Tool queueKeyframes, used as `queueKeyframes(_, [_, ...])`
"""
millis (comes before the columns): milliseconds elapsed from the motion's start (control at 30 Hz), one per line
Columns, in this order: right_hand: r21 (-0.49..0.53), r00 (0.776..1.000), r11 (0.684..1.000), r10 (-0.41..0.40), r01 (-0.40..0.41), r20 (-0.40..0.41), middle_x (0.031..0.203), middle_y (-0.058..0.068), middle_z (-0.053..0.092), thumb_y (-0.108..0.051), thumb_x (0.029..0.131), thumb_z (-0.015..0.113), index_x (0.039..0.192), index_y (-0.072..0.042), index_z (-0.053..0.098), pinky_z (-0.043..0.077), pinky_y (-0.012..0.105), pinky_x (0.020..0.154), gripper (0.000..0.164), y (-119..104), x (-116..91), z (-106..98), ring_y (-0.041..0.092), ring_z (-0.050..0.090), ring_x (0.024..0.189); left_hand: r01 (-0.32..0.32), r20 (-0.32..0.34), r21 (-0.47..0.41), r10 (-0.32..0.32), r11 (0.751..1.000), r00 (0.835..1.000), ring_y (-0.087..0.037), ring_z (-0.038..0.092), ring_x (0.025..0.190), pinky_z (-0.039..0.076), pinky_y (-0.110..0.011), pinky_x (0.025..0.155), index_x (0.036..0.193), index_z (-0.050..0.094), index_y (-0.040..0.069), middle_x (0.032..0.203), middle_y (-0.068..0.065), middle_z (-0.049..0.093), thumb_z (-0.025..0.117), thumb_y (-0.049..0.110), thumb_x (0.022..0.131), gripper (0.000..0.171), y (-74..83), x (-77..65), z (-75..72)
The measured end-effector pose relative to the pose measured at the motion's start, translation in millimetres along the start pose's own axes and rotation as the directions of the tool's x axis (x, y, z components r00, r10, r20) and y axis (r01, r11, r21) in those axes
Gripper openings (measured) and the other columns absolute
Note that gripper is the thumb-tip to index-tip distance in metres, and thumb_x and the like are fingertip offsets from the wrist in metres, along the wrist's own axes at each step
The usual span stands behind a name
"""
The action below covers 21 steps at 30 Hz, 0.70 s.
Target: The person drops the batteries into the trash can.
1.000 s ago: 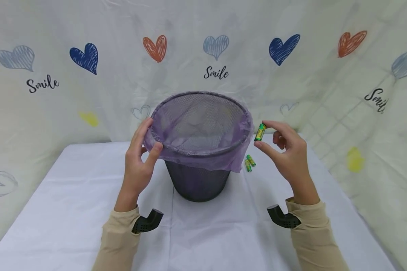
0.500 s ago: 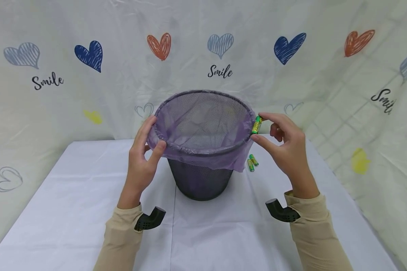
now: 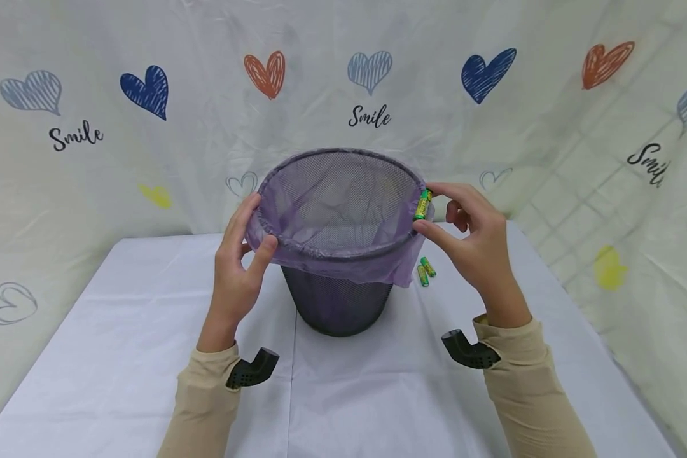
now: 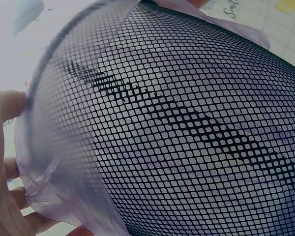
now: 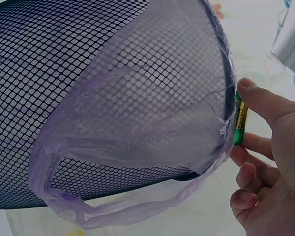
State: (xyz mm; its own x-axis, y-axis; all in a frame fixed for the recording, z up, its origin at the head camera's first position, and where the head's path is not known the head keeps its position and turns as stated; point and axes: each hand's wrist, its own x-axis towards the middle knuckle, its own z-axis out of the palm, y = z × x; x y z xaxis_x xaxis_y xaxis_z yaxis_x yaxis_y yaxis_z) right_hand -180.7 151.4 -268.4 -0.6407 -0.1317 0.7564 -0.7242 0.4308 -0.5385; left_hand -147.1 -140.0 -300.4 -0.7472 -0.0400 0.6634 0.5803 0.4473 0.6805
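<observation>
A black mesh wastebasket [image 3: 334, 305] stands on the table, lined with a thin purple plastic bag [image 3: 349, 270] folded over its rim. My left hand [image 3: 237, 273] holds the rim at the left, thumb in front and fingers spread along the side; the left wrist view shows the fingers [image 4: 19, 196] against the bag. Between thumb and index finger, my right hand [image 3: 472, 238] pinches a green and yellow battery [image 3: 423, 205] at the right rim. In the right wrist view this battery [image 5: 241, 118] shows right beside the bag-covered rim, its other fingers curled.
Two more green batteries [image 3: 426, 271] lie on the white tablecloth [image 3: 349, 401] to the right of the wastebasket. Behind the table hangs a pale backdrop [image 3: 309, 121] with printed hearts and lettering. A black wrist device [image 3: 471, 351] is on each sleeve.
My right hand has moved left with the battery, from beside the wastebasket up to its right rim. My left hand keeps its hold, and the two batteries on the table stay put.
</observation>
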Motion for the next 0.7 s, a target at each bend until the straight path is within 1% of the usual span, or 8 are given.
queueKeyframes(100, [-0.005,1.000,1.000,-0.001,0.001,-0.001,0.085,0.011,0.053,0.004,0.069,0.074,0.113,-0.001,0.062,0.029,0.023,0.059,0.046,-3.0,2.4,1.5,0.008,0.036,0.068,-0.002,-0.002,0.003,0.002,1.000,1.000,-0.023,0.032,0.135,0.042,-0.026,0.085,0.138,0.037,0.002,0.145,-0.014,0.034,0.052,0.012,0.090,0.051,0.4,0.6,-0.5])
queueKeyframes(133, [-0.005,1.000,1.000,-0.002,0.002,-0.003,0.084,0.011,0.052,0.004,0.069,0.074,0.113,-0.001,0.062,0.028,0.023,0.059,0.046,-4.2,3.1,2.0,0.008,0.035,0.068,-0.002,-0.002,0.002,0.002,1.000,1.000,-0.023,0.032,0.135,0.042,-0.027,0.085,0.138,0.037,0.002,0.145,-0.014,0.034,0.052,0.012,0.090,0.051,0.4,0.7,-0.6])
queueKeyframes(300, [-0.005,1.000,1.000,-0.012,0.012,0.004,0.084,0.013,0.053,0.005,0.068,0.074,0.112,0.001,0.062,0.028,0.023,0.060,0.045,-7.5,6.6,3.2,0.008,0.035,0.068,-0.002,0.004,-0.012,0.002,1.000,1.000,-0.024,0.030,0.136,0.043,-0.043,0.086,0.138,0.037,0.001,0.145,-0.016,0.034,0.052,0.011,0.090,0.051,-0.1,0.5,-0.9])
queueKeyframes(333, [-0.007,1.000,1.000,-0.013,0.013,0.004,0.084,0.013,0.052,0.005,0.068,0.074,0.112,0.001,0.062,0.028,0.023,0.060,0.045,-7.9,7.3,3.4,0.008,0.035,0.068,-0.002,0.005,-0.016,0.002,1.000,1.000,-0.025,0.030,0.136,0.043,-0.046,0.086,0.138,0.037,0.001,0.145,-0.016,0.034,0.052,0.011,0.090,0.052,-0.3,0.4,-0.9])
queueKeyframes(400, [-0.015,1.000,1.000,-0.010,0.010,0.008,0.082,0.010,0.051,0.003,0.069,0.074,0.112,0.000,0.063,0.028,0.023,0.060,0.045,-8.7,8.7,3.9,0.008,0.035,0.069,-0.004,0.005,-0.021,0.004,1.000,1.000,-0.025,0.030,0.136,0.042,-0.049,0.085,0.138,0.037,0.001,0.145,-0.016,0.033,0.052,0.011,0.090,0.052,-0.7,0.2,-1.0])
queueKeyframes(500, [-0.030,1.000,1.000,-0.003,0.003,0.011,0.083,0.008,0.051,0.001,0.069,0.075,0.113,-0.001,0.063,0.028,0.022,0.060,0.045,-8.7,10.3,4.9,0.007,0.035,0.069,-0.006,0.003,-0.022,0.007,1.000,1.000,-0.025,0.030,0.136,0.042,-0.049,0.085,0.138,0.037,0.001,0.145,-0.016,0.033,0.052,0.012,0.090,0.052,-0.8,0.5,-1.0])
queueKeyframes(567, [-0.032,1.000,0.999,0.000,0.001,0.013,0.086,0.010,0.053,0.001,0.070,0.075,0.113,-0.001,0.063,0.028,0.022,0.061,0.045,-8.4,10.9,5.6,0.006,0.035,0.070,-0.005,0.002,-0.017,0.005,1.000,1.000,-0.025,0.030,0.136,0.042,-0.048,0.085,0.138,0.037,0.001,0.146,-0.016,0.033,0.052,0.012,0.090,0.052,-0.5,0.6,-1.1])
queueKeyframes(700, [-0.026,1.000,1.000,0.002,-0.001,0.019,0.092,0.015,0.057,0.000,0.070,0.075,0.113,-0.001,0.063,0.027,0.020,0.061,0.045,-7.4,11.9,6.6,0.005,0.035,0.070,-0.002,0.004,-0.010,0.002,1.000,1.000,-0.024,0.031,0.136,0.043,-0.040,0.085,0.138,0.037,0.001,0.145,-0.016,0.034,0.053,0.012,0.090,0.052,0.1,0.6,-1.3])
